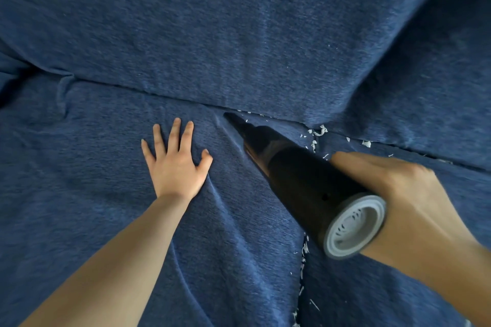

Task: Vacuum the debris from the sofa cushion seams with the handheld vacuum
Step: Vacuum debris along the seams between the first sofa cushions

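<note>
A black handheld vacuum [300,180] with a grey round rear end lies slanted across the blue sofa seat cushion [93,194]. Its narrow nozzle tip [229,117] touches the seam [159,94] between seat and back cushion. My right hand [398,194] is closed around the vacuum's body. My left hand [176,162] presses flat on the seat cushion, fingers spread, left of the nozzle. White paper-like debris [317,131] lies where the back seam meets the seam between the two seat cushions, and more debris [303,268] runs down that seam below the vacuum.
The blue back cushion [239,21] fills the upper half of the view. A second seat cushion [385,287] lies at the lower right. A few white flecks [366,143] sit along the back seam to the right. Fabric is wrinkled near the far left.
</note>
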